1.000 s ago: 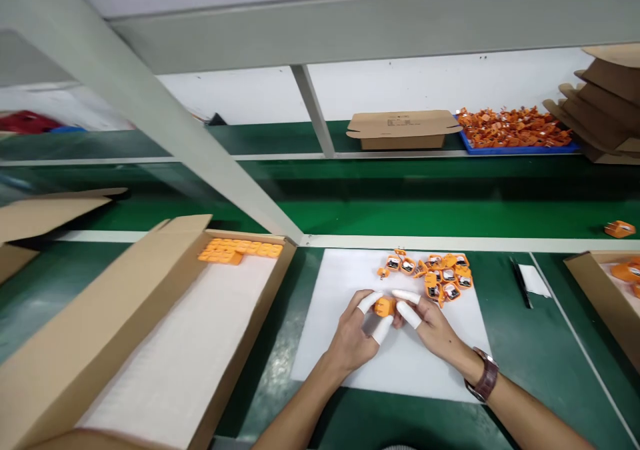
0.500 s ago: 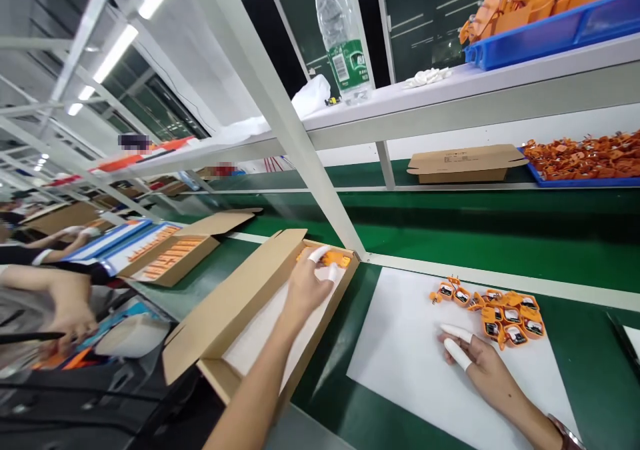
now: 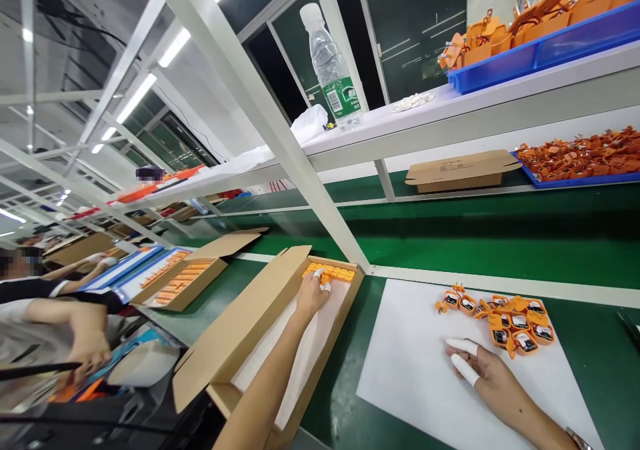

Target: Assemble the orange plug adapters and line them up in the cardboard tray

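Note:
My left hand [image 3: 310, 295] reaches into the far end of a long open cardboard box [image 3: 250, 323] lined with white foam. Its cot-covered fingertips pinch an orange part [image 3: 325, 280] at the row of orange parts [image 3: 336, 273] laid along the box's far wall. My right hand [image 3: 487, 373] lies flat on the white sheet [image 3: 415, 363], fingers apart and holding nothing. White cots cover two of its fingers. Just beyond its fingertips is a pile of orange parts [image 3: 505, 317] with dark faces.
A white slanted post [image 3: 300, 163] meets the bench by the box's corner. The green conveyor belt [image 3: 450, 243] runs behind. The shelf above carries a water bottle [image 3: 331, 70] and a blue tray [image 3: 540, 50] of orange parts. Another person's arm [image 3: 65, 323] works at the left beside more boxes [image 3: 185, 277].
My left hand carried an orange part from in front of me to the box's far end and now sets it at the row. My right hand stayed on the sheet. The view swung left and up.

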`<action>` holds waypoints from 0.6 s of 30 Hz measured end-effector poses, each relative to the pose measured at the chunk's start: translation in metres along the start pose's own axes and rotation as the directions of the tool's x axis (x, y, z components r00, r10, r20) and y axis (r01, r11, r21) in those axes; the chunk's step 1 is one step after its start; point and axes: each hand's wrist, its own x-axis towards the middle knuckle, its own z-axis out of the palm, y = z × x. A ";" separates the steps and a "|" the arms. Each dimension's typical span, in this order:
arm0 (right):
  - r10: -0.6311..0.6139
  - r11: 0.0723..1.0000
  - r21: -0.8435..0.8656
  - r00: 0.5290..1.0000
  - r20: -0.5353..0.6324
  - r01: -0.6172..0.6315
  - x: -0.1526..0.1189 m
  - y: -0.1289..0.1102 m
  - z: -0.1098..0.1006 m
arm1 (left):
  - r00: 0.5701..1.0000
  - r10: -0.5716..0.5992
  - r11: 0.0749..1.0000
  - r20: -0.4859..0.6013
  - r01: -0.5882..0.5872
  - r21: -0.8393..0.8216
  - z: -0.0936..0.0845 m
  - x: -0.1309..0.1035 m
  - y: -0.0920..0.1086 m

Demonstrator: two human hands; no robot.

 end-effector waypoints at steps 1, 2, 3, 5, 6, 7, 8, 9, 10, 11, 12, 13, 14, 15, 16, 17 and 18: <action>-0.004 1.000 0.002 1.000 -0.002 0.004 0.000 0.002 0.000 | 1.000 -0.002 1.000 -0.005 0.002 -0.006 0.002 0.000 0.000; -0.004 1.000 0.000 1.000 -0.007 0.004 0.000 0.004 0.001 | 1.000 -0.006 1.000 -0.011 0.006 -0.013 0.003 0.000 0.000; 0.002 1.000 -0.006 1.000 -0.009 -0.002 0.000 0.006 0.001 | 1.000 -0.013 1.000 -0.019 0.013 -0.024 0.004 0.000 0.000; 0.019 1.000 -0.011 1.000 0.001 -0.019 -0.001 0.009 0.001 | 0.999 -0.032 0.998 -0.035 0.030 -0.054 0.005 -0.001 0.002; 0.022 1.000 -0.002 1.000 0.008 -0.022 -0.001 0.009 0.001 | 0.998 -0.044 0.996 -0.042 0.040 -0.074 0.004 -0.002 0.003; 0.020 1.000 0.012 1.000 0.016 -0.021 -0.001 0.009 0.000 | 0.997 -0.058 0.994 -0.050 0.053 -0.097 0.002 -0.002 0.004; 0.018 1.000 0.023 1.000 0.021 -0.018 -0.001 0.009 0.000 | 0.995 -0.076 0.990 -0.058 0.068 -0.123 -0.002 -0.001 0.005; 0.014 0.999 0.029 1.000 0.024 -0.015 -0.001 0.008 0.000 | 0.993 -0.099 0.985 -0.069 0.087 -0.152 -0.008 0.000 0.006; 0.010 1.000 0.029 1.000 0.028 -0.011 -0.001 0.007 0.000 | 0.988 -0.127 0.977 -0.083 0.110 -0.183 -0.016 0.002 0.006; 0.006 1.000 0.024 0.999 0.034 -0.006 -0.001 0.006 -0.001 | 0.982 -0.159 0.967 -0.103 0.134 -0.216 -0.027 0.003 0.007; 0.003 1.000 0.014 0.999 0.039 -0.003 -0.001 0.005 -0.001 | 0.973 -0.193 0.955 -0.126 0.157 -0.251 -0.039 0.005 0.009; 0.001 1.000 0.003 0.999 0.040 -0.001 -0.001 0.004 -0.001 | 0.963 -0.224 0.942 -0.152 0.173 -0.288 -0.052 0.006 0.011; -0.001 1.000 -0.007 0.999 0.040 0.002 -0.001 0.003 -0.001 | 0.952 -0.249 0.927 -0.179 0.181 -0.328 -0.066 0.006 0.015; -0.006 1.000 -0.018 0.999 0.037 0.007 -0.001 0.002 -0.001 | 0.943 -0.265 0.912 -0.202 0.177 -0.370 -0.081 0.005 0.021; -0.012 0.999 -0.031 0.999 0.031 0.013 0.000 0.001 -0.001 | 0.936 -0.274 0.896 -0.220 0.165 -0.411 -0.094 0.003 0.029; -0.020 0.999 -0.045 0.999 0.027 0.022 0.000 0.000 0.000 | 0.933 -0.275 0.881 -0.232 0.149 -0.449 -0.106 0.000 0.039; -0.033 0.998 -0.057 0.999 0.025 0.035 -0.001 -0.001 0.000 | 0.937 -0.266 0.861 -0.226 0.126 -0.492 -0.114 -0.004 0.051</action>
